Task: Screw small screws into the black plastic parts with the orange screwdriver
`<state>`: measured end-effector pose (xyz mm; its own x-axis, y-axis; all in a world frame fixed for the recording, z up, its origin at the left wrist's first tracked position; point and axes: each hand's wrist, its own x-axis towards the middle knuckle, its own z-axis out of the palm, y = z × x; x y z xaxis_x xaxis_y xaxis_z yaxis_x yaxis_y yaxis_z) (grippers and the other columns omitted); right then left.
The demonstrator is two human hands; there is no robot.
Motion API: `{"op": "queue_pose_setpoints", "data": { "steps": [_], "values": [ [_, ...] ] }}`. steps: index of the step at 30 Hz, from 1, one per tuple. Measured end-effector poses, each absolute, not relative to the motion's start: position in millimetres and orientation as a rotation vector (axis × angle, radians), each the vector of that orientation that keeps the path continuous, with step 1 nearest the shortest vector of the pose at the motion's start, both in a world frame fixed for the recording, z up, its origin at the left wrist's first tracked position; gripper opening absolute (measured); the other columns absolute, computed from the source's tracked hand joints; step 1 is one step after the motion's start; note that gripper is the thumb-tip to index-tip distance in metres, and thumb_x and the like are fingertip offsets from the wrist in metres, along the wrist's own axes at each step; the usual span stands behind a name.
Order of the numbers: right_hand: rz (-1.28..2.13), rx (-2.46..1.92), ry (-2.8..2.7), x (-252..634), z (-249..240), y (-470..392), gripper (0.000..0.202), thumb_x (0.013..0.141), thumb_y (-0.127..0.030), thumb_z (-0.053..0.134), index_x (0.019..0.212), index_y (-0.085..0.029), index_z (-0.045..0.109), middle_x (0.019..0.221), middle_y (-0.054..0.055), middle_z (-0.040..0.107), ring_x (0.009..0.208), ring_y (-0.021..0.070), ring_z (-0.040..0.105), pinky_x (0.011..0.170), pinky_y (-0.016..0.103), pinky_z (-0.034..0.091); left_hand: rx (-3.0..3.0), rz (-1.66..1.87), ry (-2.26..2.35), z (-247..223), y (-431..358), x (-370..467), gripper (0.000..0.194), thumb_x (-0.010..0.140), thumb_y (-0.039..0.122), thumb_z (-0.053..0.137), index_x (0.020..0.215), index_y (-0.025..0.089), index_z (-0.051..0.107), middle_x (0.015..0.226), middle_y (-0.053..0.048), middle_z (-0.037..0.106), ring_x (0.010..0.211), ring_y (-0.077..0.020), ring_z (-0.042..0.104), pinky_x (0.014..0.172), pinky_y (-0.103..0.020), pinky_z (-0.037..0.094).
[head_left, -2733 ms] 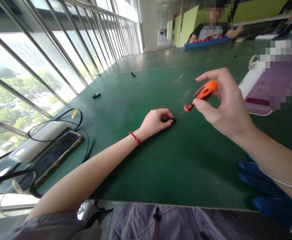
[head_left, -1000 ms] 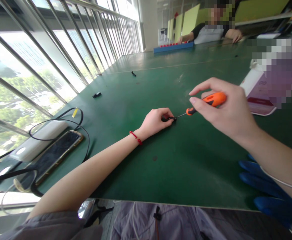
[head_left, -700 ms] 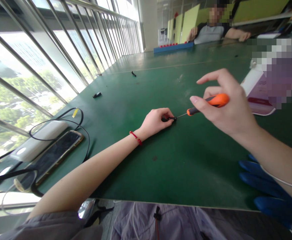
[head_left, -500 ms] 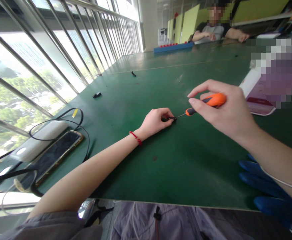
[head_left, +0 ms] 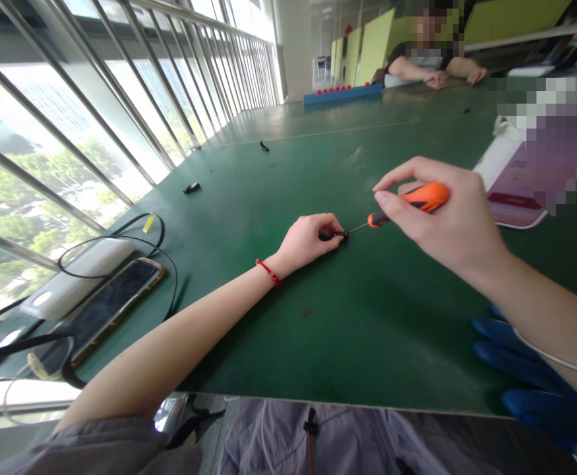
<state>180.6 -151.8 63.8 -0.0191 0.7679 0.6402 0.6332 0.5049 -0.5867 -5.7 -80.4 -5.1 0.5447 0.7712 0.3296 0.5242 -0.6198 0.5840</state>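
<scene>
Lower and flatter than a few moments ago, the orange-and-black screwdriver [head_left: 429,196] now slants across the right of centre in the frame, and the blue rack [head_left: 342,95] at the top has shifted to the left. My right hand [head_left: 449,214] grips the screwdriver, its handle lying between my thumb and curled fingers, while the thin shaft runs down and left. My left hand [head_left: 310,241], near the middle of the frame, pinches a small black part [head_left: 337,235]. That part lies between my thumb and fingers, its end poking out just past the fingertips, where the screwdriver's tip meets it. I wear a red bracelet [head_left: 269,272] on that wrist.

Two small black pieces [head_left: 192,189] lie apart on the green table [head_left: 268,349], up and left of my left hand. A phone [head_left: 115,307] rests at the lower left, beside a pale bar [head_left: 83,277]. Blue gloves [head_left: 540,389] lie at the lower right, and a person [head_left: 419,66] sits at the upper right.
</scene>
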Motion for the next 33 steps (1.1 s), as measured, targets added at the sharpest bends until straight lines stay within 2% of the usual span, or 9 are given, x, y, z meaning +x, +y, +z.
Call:
{"op": "queue_pose_setpoints", "data": {
  "steps": [3,6,11,16,19,22,26,29,33],
  "values": [
    [0.159,-1.086,-1.705,182.5,60.9,-148.9,0.024,0.069,-0.015,0.065,0.091,-0.022,0.060,0.070,-0.001,0.055,0.062,0.0131,0.048,0.062,0.030,0.039,2.367,0.799,1.064,-5.0,-80.8,-5.8,0.013,0.078,0.024,0.062,0.085,0.017,0.070,0.087,-0.003,0.072,0.079,-0.0141,0.064,0.073,-0.024,0.050],
    [0.212,-1.068,-1.701,183.7,59.1,-147.1,0.037,0.068,-0.017,0.067,0.103,-0.022,0.055,0.071,-0.001,0.054,0.064,0.0145,0.051,0.064,0.031,0.040,2.373,0.799,1.063,-4.8,-81.1,-5.7,0.013,0.078,0.023,0.062,0.085,0.017,0.070,0.087,-0.003,0.072,0.080,-0.0143,0.064,0.073,-0.024,0.050],
    [0.207,-1.223,-1.721,181.4,61.9,-150.4,0.020,0.075,-0.040,0.065,0.078,-0.019,0.063,0.057,-0.001,0.054,0.051,0.0120,0.045,0.054,0.030,0.033,2.379,0.804,1.064,-4.7,-80.9,-5.6,0.013,0.078,0.023,0.061,0.084,0.016,0.070,0.086,-0.003,0.072,0.078,-0.0142,0.063,0.073,-0.025,0.050],
    [0.171,-1.162,-1.722,181.0,62.1,-150.2,0.010,0.073,-0.023,0.065,0.082,-0.022,0.062,0.064,-0.001,0.056,0.055,0.0118,0.046,0.057,0.030,0.037,2.374,0.803,1.075,-5.5,-80.3,-5.7,0.013,0.077,0.023,0.062,0.084,0.017,0.070,0.086,-0.002,0.072,0.078,-0.0142,0.063,0.073,-0.025,0.050],
    [0.213,-1.073,-1.691,183.0,59.3,-146.7,0.039,0.068,-0.015,0.066,0.104,-0.024,0.056,0.072,-0.001,0.056,0.060,0.0134,0.049,0.061,0.031,0.041,2.369,0.811,1.071,-6.1,-80.2,-5.5,0.013,0.077,0.023,0.062,0.084,0.017,0.070,0.085,-0.002,0.072,0.079,-0.0143,0.064,0.073,-0.024,0.050],
    [0.231,-1.129,-1.657,184.1,58.2,-145.6,0.053,0.067,-0.026,0.072,0.116,-0.023,0.051,0.069,-0.002,0.054,0.058,0.0140,0.050,0.061,0.032,0.041,2.369,0.815,1.066,-6.2,-80.1,-5.5,0.013,0.078,0.023,0.061,0.084,0.017,0.070,0.085,-0.002,0.072,0.079,-0.0144,0.064,0.072,-0.024,0.050],
    [0.202,-1.253,-1.668,182.2,61.3,-149.1,0.024,0.072,-0.040,0.068,0.086,-0.021,0.064,0.060,-0.002,0.056,0.052,0.0122,0.048,0.056,0.031,0.036,2.375,0.812,1.067,-5.5,-80.3,-5.6,0.012,0.078,0.023,0.061,0.083,0.017,0.070,0.087,-0.002,0.072,0.079,-0.0143,0.064,0.073,-0.024,0.050],
    [0.171,-1.230,-1.702,181.3,62.1,-149.7,0.014,0.074,-0.033,0.065,0.075,-0.020,0.064,0.063,-0.001,0.057,0.053,0.0105,0.045,0.055,0.030,0.035,2.368,0.816,1.060,-5.3,-80.4,-5.6,0.012,0.078,0.023,0.061,0.083,0.017,0.070,0.086,-0.002,0.072,0.079,-0.0141,0.064,0.074,-0.024,0.050],
    [0.177,-1.072,-1.693,183.0,57.9,-145.1,0.036,0.068,-0.016,0.065,0.103,-0.020,0.059,0.074,-0.001,0.055,0.062,0.0114,0.047,0.063,0.031,0.042,2.352,0.820,1.058,-5.8,-80.4,-5.5,0.012,0.078,0.023,0.062,0.083,0.016,0.070,0.086,-0.003,0.072,0.079,-0.0141,0.064,0.073,-0.024,0.050]
  ]
}}
